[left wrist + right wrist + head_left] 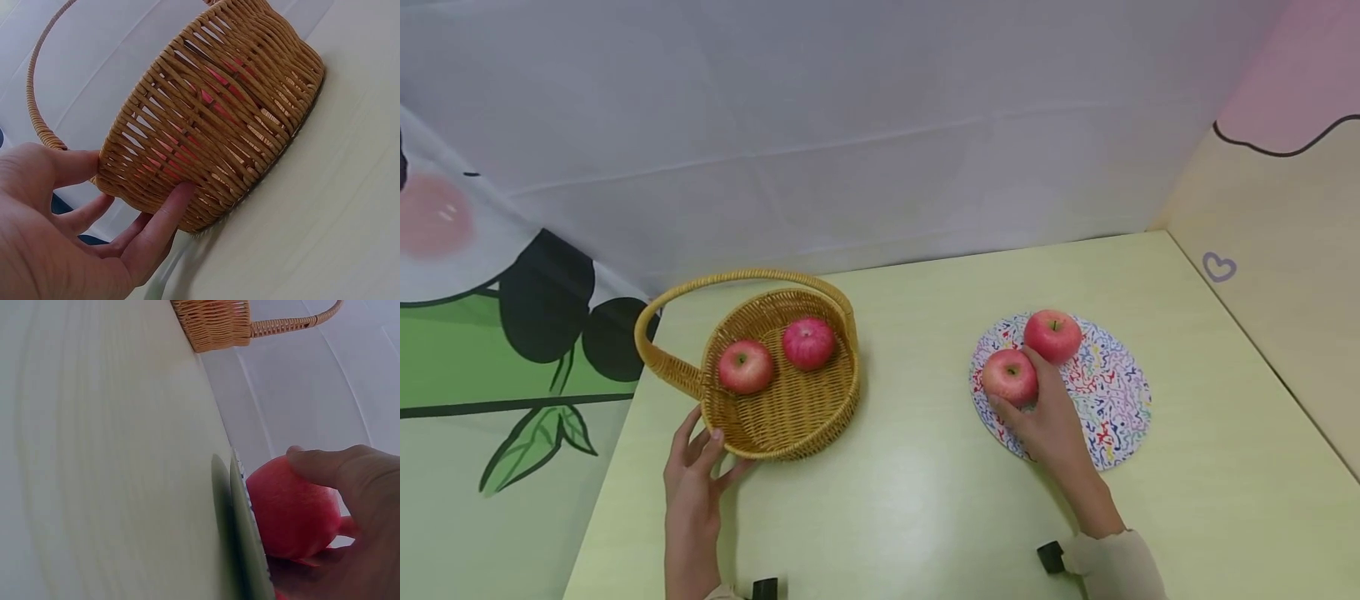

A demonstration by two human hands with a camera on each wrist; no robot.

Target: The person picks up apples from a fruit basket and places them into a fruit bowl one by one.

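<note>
The wicker basket (805,408) stands at the left of the table, its arched handle (748,273) leaning to the back left. A red apple (745,367) and a pinker, streaked apple (808,343) lie inside. My left hand (694,475) holds the basket's near left side, one fingertip at the rim and the thumb (164,219) against the weave. On the right, my right hand (1051,417) grips a red apple (1009,377) between thumb and fingers, over the left part of a round patterned mat (1108,417). Another apple (1054,335) sits just behind it on the mat.
The pale table (895,500) ends at a white cloth (880,183) behind. A printed panel (535,350) stands at the left, and a beige panel (1262,317) with a small heart borders the right. The wide gap between basket and mat is bare tabletop.
</note>
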